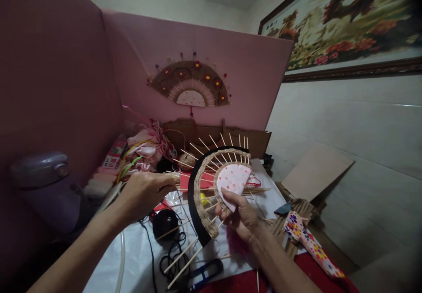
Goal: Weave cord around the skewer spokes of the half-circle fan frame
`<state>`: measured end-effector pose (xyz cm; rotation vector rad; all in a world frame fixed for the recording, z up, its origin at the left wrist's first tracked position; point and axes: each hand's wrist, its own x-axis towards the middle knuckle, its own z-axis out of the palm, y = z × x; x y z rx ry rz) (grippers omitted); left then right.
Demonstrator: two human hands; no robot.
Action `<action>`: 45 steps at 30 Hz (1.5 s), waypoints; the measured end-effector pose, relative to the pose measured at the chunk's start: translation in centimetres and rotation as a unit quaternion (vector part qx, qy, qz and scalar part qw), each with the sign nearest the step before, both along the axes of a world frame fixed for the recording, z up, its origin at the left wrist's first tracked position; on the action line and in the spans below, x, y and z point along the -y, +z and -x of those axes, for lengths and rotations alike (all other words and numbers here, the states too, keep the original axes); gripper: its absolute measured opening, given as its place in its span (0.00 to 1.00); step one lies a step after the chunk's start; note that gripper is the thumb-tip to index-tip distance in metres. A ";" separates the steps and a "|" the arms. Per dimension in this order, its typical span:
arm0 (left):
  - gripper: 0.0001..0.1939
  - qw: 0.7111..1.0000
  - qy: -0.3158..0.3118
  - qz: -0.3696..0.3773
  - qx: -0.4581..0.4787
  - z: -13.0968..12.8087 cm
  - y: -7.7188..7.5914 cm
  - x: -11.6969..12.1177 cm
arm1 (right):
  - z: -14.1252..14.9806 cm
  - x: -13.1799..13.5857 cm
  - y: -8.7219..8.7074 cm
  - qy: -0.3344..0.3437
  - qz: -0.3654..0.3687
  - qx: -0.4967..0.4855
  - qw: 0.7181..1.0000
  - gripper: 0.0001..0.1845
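A half-round craft fan (201, 196) of thin wooden sticks is held up over the table, woven with a tan band and a black outer band. My right hand (242, 216) grips it at the white, red-dotted half-circle, thumb on the front and fingers curled behind. To the fan's left, my left hand (145, 194) is closed in a pinch, with a dark strand of yarn running from its fingertips towards the black band. Below that hand sits a ball of black yarn (165, 224), its loose loops trailing on the table. The stick ends stick out past the black band.
A finished-looking fan (191, 82) with flowers hangs on the pink panel (247, 69). Pink cloth and cords (148, 146) lie back left. Blue-handled snips (206, 273), a flowered glue gun (310, 242) and cardboard (316, 170) are at the front and right. A purple container (49, 187) stands left.
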<state>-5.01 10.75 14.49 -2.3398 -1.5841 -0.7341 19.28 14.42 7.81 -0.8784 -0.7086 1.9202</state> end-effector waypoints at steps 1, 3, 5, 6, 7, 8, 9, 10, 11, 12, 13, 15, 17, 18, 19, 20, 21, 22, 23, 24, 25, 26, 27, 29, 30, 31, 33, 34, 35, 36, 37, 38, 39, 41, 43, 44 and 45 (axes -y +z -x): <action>0.08 1.000 -0.009 0.000 0.012 -0.5 0.0 -0.1 | 0.0 0.0 -0.1 0.009 -0.006 0.006 1.000 0.10; 0.08 0.999 -0.030 0.006 0.038 -1.1 0.0 -0.2 | 0.0 0.0 -0.3 0.024 -0.008 0.010 1.000 0.10; 0.09 0.998 -0.039 0.007 0.048 -1.4 0.0 -0.3 | 0.0 -0.1 -0.5 0.026 -0.002 0.006 1.000 0.11; 0.09 0.998 -0.037 0.007 0.044 -1.5 0.0 -0.4 | 0.0 -0.2 -0.5 0.019 0.002 0.000 1.000 0.10; 0.10 0.999 -0.031 0.010 0.037 -1.4 0.1 -0.5 | -0.1 -0.3 -0.6 0.011 0.005 -0.005 1.000 0.10; 0.10 0.999 -0.020 0.015 0.028 -1.4 0.2 -0.5 | -0.1 -0.4 -0.6 0.001 0.007 -0.009 1.000 0.10; 0.10 0.999 -0.007 0.023 0.023 -1.3 0.2 -0.6 | -0.2 -0.5 -0.7 -0.007 0.006 -0.013 1.000 0.09; 0.10 0.999 0.005 0.034 0.022 -1.2 0.3 -0.8 | -0.3 -0.6 -0.7 -0.012 0.007 -0.014 1.000 0.09; 0.10 0.998 0.014 0.046 0.028 -1.0 0.3 -0.9 | -0.4 -0.7 -0.8 -0.015 0.007 -0.015 1.000 0.09; 0.10 0.997 0.019 0.059 0.041 -0.8 0.3 -1.1 | -0.4 -0.8 -0.9 -0.017 0.007 -0.014 1.000 0.09; 0.10 0.995 0.018 0.073 0.061 -0.6 0.2 -1.3 | -0.5 -0.8 -0.9 -0.021 0.008 -0.016 1.000 0.09; 0.09 0.988 0.012 0.103 0.112 -0.2 -0.2 -1.8 | -0.5 -0.9 -1.0 -0.029 0.004 -0.022 0.999 0.08; 0.10 0.974 0.012 0.139 0.179 0.3 -0.7 -2.2 | -0.5 -0.9 -1.1 -0.029 0.004 -0.025 0.999 0.08; 0.11 0.963 0.007 0.155 0.221 0.4 -0.9 -2.3 | -0.4 -0.9 -1.1 -0.031 0.005 -0.028 0.999 0.09; 0.11 0.947 -0.008 0.171 0.271 0.4 -1.0 -2.4 | -0.4 -0.9 -1.1 -0.033 0.005 -0.031 0.999 0.09; 0.11 0.927 -0.029 0.183 0.326 0.4 -1.1 -2.5 | -0.4 -0.8 -1.0 -0.035 0.003 -0.034 0.999 0.10; 0.11 0.904 -0.054 0.192 0.379 0.3 -1.1 -2.5 | -0.3 -0.8 -0.9 -0.038 -0.001 -0.039 0.999 0.10; 0.10 0.879 -0.072 0.199 0.426 0.2 -1.1 -2.4 | -0.3 -0.7 -0.9 -0.041 -0.007 -0.045 0.998 0.10; 0.10 0.857 -0.080 0.206 0.465 0.1 -0.9 -2.3 | -0.3 -0.7 -0.8 -0.042 -0.015 -0.052 0.998 0.10; 0.10 0.839 -0.079 0.212 0.494 0.0 -0.8 -2.2 | -0.3 -0.7 -0.8 -0.041 -0.023 -0.059 0.997 0.10; 0.10 0.828 -0.071 0.219 0.512 -0.2 -0.8 -2.1 | -0.3 -0.6 -0.7 -0.041 -0.028 -0.065 0.997 0.10; 0.09 0.820 -0.063 0.224 0.523 -0.3 -0.8 -2.0 | -0.3 -0.6 -0.7 -0.043 -0.031 -0.071 0.996 0.09; 0.09 0.814 -0.060 0.228 0.530 -0.4 -0.9 -2.0 | -0.3 -0.6 -0.8 -0.045 -0.031 -0.075 0.996 0.09; 0.09 0.811 -0.063 0.225 0.536 -0.7 -1.4 -2.2 | -0.4 -0.6 -0.9 -0.041 -0.026 -0.072 0.996 0.09; 0.09 0.813 -0.070 0.219 0.535 -0.8 -1.8 -2.4 | -0.4 -0.6 -1.0 -0.035 -0.026 -0.069 0.997 0.10; 0.10 0.816 -0.078 0.211 0.533 -0.9 -2.2 -2.6 | -0.4 -0.6 -1.2 -0.023 -0.029 -0.065 0.997 0.11; 0.11 0.821 -0.097 0.207 0.523 -1.1 -3.0 -3.0 | -0.4 -0.5 -1.4 0.001 -0.043 -0.060 0.997 0.14; 0.11 0.823 -0.105 0.208 0.518 -1.2 -3.2 -3.1 | -0.4 -0.5 -1.5 0.006 -0.050 -0.061 0.997 0.14; 0.11 0.825 -0.110 0.210 0.513 -1.2 -3.4 -3.1 | -0.4 -0.5 -1.5 0.006 -0.053 -0.062 0.997 0.14; 0.11 0.827 -0.112 0.212 0.509 -1.2 -3.5 -3.1 | -0.4 -0.5 -1.4 0.000 -0.053 -0.064 0.997 0.13; 0.10 0.829 -0.113 0.213 0.505 -1.2 -3.5 -3.1 | -0.4 -0.5 -1.4 -0.008 -0.050 -0.065 0.997 0.12; 0.10 0.830 -0.116 0.215 0.501 -1.1 -3.4 -3.0 | -0.4 -0.5 -1.3 -0.014 -0.046 -0.065 0.997 0.11; 0.09 0.832 -0.119 0.217 0.497 -1.1 -3.4 -3.0 | -0.4 -0.5 -1.2 -0.016 -0.044 -0.063 0.997 0.11; 0.09 0.836 -0.120 0.219 0.488 -0.9 -3.5 -3.0 | -0.4 -0.5 -1.2 -0.003 -0.046 -0.060 0.997 0.12; 0.10 0.842 -0.111 0.216 0.482 -0.7 -3.6 -3.2 | -0.5 -0.5 -1.3 0.014 -0.052 -0.056 0.997 0.12; 0.10 0.845 -0.105 0.212 0.480 -0.6 -3.6 -3.2 | -0.5 -0.5 -1.3 0.021 -0.055 -0.053 0.997 0.13; 0.11 0.847 -0.098 0.208 0.479 -0.5 -3.6 -3.3 | -0.6 -0.5 -1.4 0.026 -0.056 -0.049 0.997 0.13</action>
